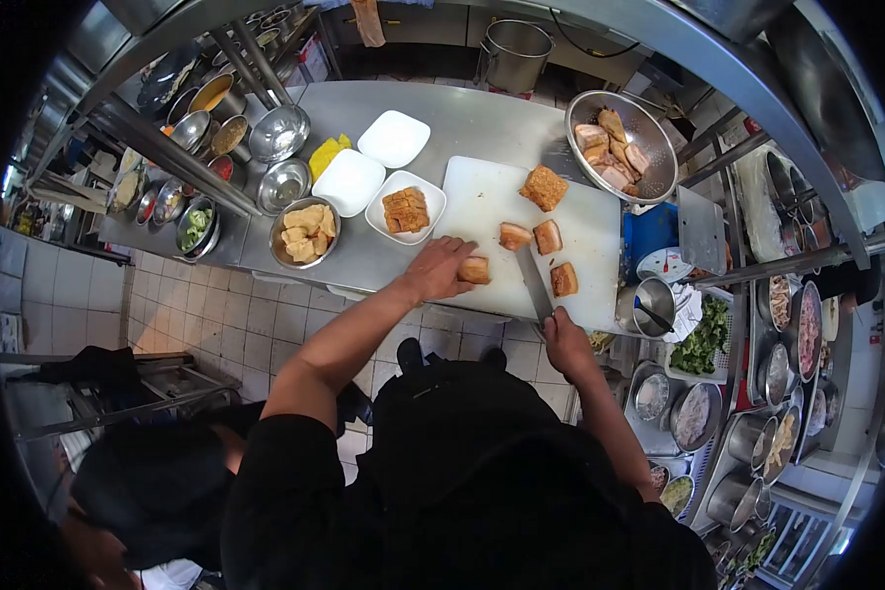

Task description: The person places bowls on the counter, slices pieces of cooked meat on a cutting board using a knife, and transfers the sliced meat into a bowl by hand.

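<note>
My right hand (pixel 567 344) grips a knife (pixel 535 283), its broad blade pointing away from me over the white cutting board (pixel 492 192). The tip touches or lies just beside a chunk of roast pork belly (pixel 514 236). At the board's left edge, my left hand (pixel 441 269) has its fingers around another piece of pork belly (pixel 475 270). More cut pieces lie right of the blade: one piece (pixel 548 236) and a lower piece (pixel 563 279). A larger crisp-skinned slab (pixel 544 188) sits farther back. Sliced pork fills a square white dish (pixel 440 222) left of the board.
Two white dishes, one nearer (pixel 349 182) and one farther (pixel 394 138), stand on the steel counter (pixel 344 108). A colander (pixel 659 128) of meat is at back right. A bowl (pixel 328 258) of yellowish chunks sits left. Another person (pixel 152 482) is at lower left.
</note>
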